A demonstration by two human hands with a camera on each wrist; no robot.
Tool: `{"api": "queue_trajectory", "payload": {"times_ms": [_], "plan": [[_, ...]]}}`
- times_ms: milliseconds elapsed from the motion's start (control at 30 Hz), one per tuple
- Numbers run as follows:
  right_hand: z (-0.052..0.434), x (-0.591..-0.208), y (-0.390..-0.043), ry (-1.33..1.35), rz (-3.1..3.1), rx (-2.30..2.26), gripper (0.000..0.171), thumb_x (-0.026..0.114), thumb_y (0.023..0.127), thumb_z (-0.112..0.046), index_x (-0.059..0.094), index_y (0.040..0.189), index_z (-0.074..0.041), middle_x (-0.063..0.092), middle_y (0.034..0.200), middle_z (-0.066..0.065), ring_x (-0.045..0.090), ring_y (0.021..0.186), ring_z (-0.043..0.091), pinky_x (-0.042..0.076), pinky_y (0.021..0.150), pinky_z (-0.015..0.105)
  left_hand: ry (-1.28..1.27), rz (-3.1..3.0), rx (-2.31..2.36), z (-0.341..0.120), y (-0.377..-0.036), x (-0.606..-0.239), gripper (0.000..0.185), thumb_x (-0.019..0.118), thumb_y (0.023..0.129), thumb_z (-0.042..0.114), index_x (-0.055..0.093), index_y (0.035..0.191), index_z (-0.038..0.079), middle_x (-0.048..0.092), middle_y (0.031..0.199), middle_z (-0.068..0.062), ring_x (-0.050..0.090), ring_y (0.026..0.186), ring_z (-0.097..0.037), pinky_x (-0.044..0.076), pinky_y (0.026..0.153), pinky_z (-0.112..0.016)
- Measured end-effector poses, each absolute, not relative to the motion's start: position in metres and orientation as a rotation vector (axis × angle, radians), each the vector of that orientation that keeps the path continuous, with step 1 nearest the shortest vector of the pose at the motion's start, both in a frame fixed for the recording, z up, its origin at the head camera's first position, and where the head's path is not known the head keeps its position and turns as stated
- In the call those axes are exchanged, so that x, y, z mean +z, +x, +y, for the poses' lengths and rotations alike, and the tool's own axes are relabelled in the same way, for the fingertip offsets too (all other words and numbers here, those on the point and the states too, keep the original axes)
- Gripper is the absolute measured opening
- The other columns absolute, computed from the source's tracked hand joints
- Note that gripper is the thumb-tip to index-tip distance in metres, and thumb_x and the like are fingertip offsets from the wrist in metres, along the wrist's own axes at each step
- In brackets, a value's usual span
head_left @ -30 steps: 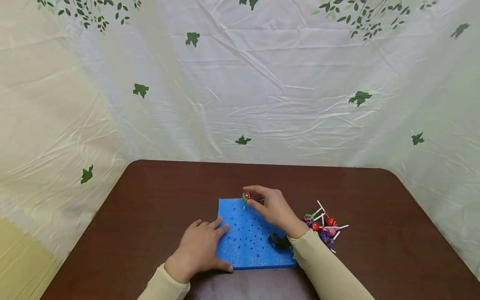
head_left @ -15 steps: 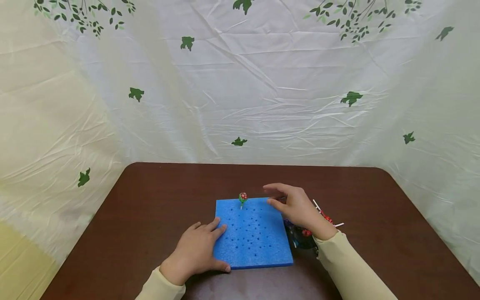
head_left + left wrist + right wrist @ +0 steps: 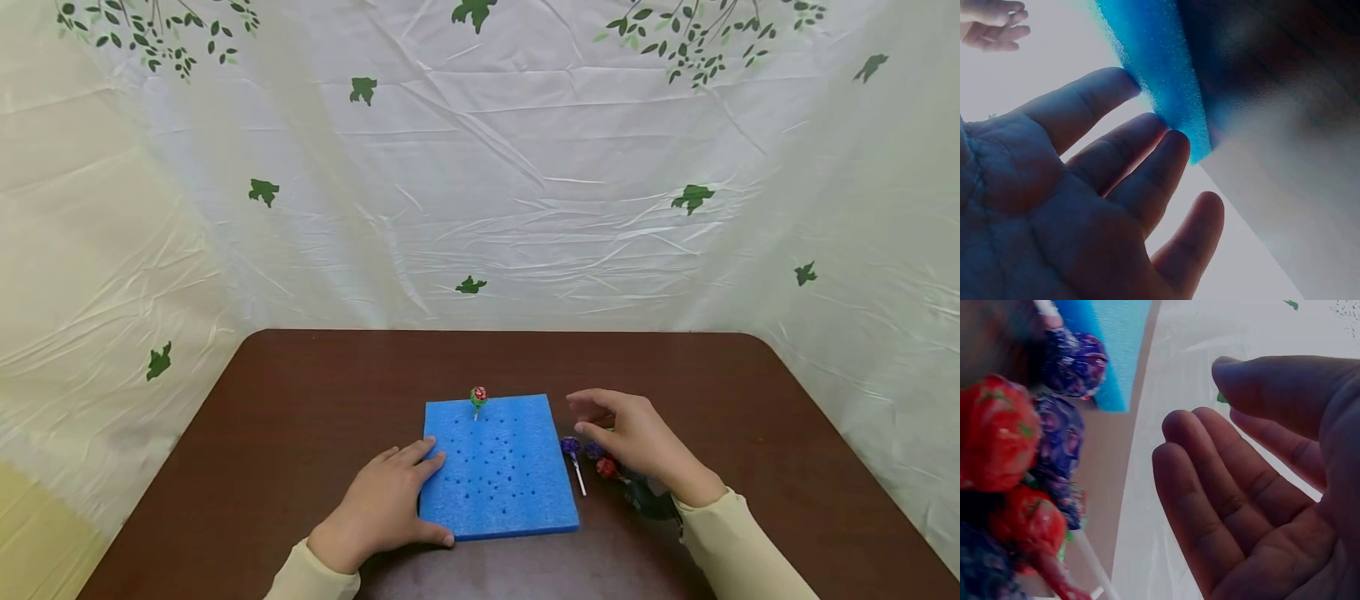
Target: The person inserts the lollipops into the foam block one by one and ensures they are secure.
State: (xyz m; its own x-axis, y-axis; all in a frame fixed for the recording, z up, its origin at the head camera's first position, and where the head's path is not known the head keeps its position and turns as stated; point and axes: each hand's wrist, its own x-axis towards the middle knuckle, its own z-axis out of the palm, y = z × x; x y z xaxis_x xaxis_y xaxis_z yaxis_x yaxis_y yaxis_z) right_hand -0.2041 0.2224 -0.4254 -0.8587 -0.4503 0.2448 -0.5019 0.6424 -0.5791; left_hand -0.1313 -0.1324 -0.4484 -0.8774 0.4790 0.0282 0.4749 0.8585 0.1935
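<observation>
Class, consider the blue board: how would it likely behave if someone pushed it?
The blue board is probably light for its size, given its grainy, foam-like surface. Being flat and broad, it seems unlikely to tip. It may slide on the shiny table.

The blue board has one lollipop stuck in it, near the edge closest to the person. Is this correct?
Not quite: the edge is wrong. In the head view, the one lollipop stuck in the blue board stands near its far edge.

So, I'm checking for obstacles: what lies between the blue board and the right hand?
The head view shows a purple lollipop lying between the board and right hand.
</observation>
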Motion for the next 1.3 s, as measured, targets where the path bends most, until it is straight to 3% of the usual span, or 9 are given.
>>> {"api": "queue_trajectory", "payload": {"times_ms": [233,333,400,500,600,1300], "plan": [[0.221,-0.433,-0.204,0.820,-2.858,0.801,0.037,0.077,0.088,-0.011,0.068,0.124,-0.008,0.071,0.110,0.002,0.068,0.090,0.012,0.057,0.078,0.040,0.775,3.001,0.314,-0.131,-0.133,-0.448,0.103,0.078,0.065,0.074,0.057,0.142,0.008,0.047,0.150,-0.014,0.045,0.136,-0.029,0.039,0.107,-0.050],[0.219,-0.436,-0.205,0.814,-2.884,0.771,0.035,0.077,0.088,-0.013,0.069,0.122,-0.008,0.071,0.109,0.002,0.069,0.089,0.013,0.051,0.093,0.050,0.774,2.998,0.320,-0.131,-0.133,-0.447,0.103,0.078,0.065,0.073,0.057,0.141,0.007,0.047,0.149,-0.014,0.046,0.136,-0.029,0.039,0.107,-0.050],[0.217,-0.438,-0.205,0.816,-2.904,0.754,0.034,0.077,0.088,-0.014,0.069,0.121,-0.008,0.071,0.110,0.002,0.069,0.090,0.014,0.050,0.094,0.052,0.773,2.996,0.325,-0.131,-0.133,-0.445,0.103,0.078,0.066,0.072,0.057,0.141,0.007,0.048,0.149,-0.014,0.046,0.135,-0.029,0.039,0.106,-0.050],[0.216,-0.440,-0.205,0.836,-2.926,0.736,0.033,0.077,0.089,-0.014,0.070,0.120,-0.008,0.070,0.111,0.002,0.068,0.092,0.014,0.051,0.091,0.049,0.766,2.985,0.334,-0.130,-0.132,-0.443,0.102,0.079,0.066,0.072,0.057,0.141,0.006,0.048,0.148,-0.015,0.046,0.135,-0.029,0.039,0.106,-0.051],[0.215,-0.441,-0.206,0.848,-2.934,0.748,0.031,0.077,0.089,-0.014,0.070,0.118,-0.007,0.071,0.110,0.002,0.068,0.092,0.014,0.056,0.079,0.039,0.759,2.981,0.332,-0.130,-0.131,-0.442,0.102,0.079,0.066,0.071,0.057,0.141,0.006,0.048,0.149,-0.015,0.046,0.135,-0.029,0.039,0.106,-0.050],[0.218,-0.443,-0.209,0.882,-2.849,0.745,0.022,0.076,0.089,-0.012,0.075,0.110,-0.013,0.070,0.106,-0.005,0.066,0.095,0.015,0.055,0.083,0.043,0.772,2.998,0.327,-0.129,-0.130,-0.440,0.101,0.080,0.066,0.070,0.058,0.140,0.005,0.048,0.148,-0.015,0.047,0.135,-0.030,0.040,0.105,-0.050]]}}
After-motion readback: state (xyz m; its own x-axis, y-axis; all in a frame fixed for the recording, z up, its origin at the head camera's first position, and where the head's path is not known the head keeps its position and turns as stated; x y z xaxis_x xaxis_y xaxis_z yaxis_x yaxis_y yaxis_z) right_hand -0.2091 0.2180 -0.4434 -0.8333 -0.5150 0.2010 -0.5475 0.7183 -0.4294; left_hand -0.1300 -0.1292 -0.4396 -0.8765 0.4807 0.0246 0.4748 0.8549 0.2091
